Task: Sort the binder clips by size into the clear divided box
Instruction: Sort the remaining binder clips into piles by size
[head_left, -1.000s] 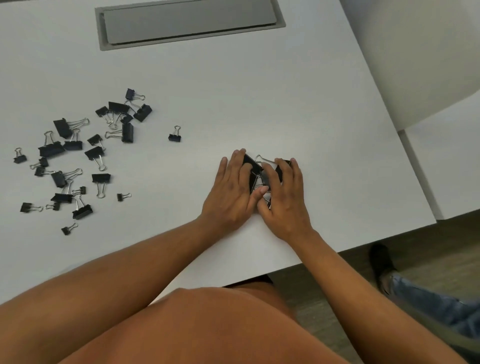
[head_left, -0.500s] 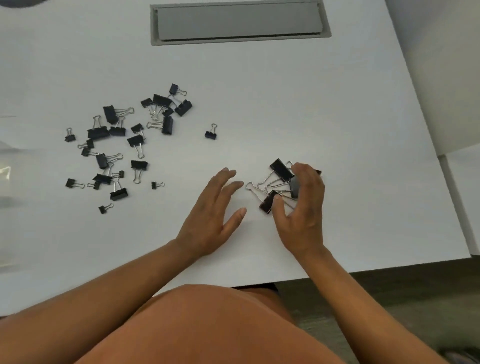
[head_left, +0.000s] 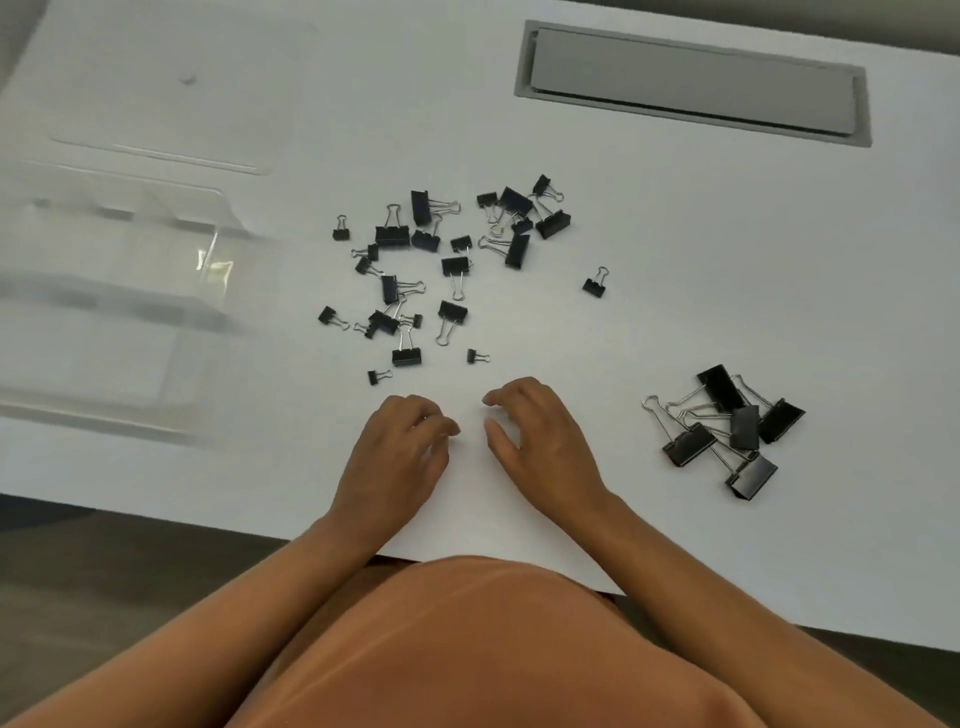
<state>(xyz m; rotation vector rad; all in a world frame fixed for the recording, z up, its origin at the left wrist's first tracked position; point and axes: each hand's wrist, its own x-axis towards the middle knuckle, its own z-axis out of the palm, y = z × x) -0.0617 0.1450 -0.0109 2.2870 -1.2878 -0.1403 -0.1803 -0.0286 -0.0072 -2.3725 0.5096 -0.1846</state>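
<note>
Resting loosely curled and empty on the table (head_left: 675, 270), left hand (head_left: 397, 457) and right hand (head_left: 540, 441) lie just below the unsorted clips (head_left: 441, 270), large clips (head_left: 727, 431) right, clear box (head_left: 114, 291) far left, nearer the left hand.

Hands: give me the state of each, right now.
Left hand: open, fingers loosely curled, holding nothing.
Right hand: open, fingers loosely curled, holding nothing.
</note>
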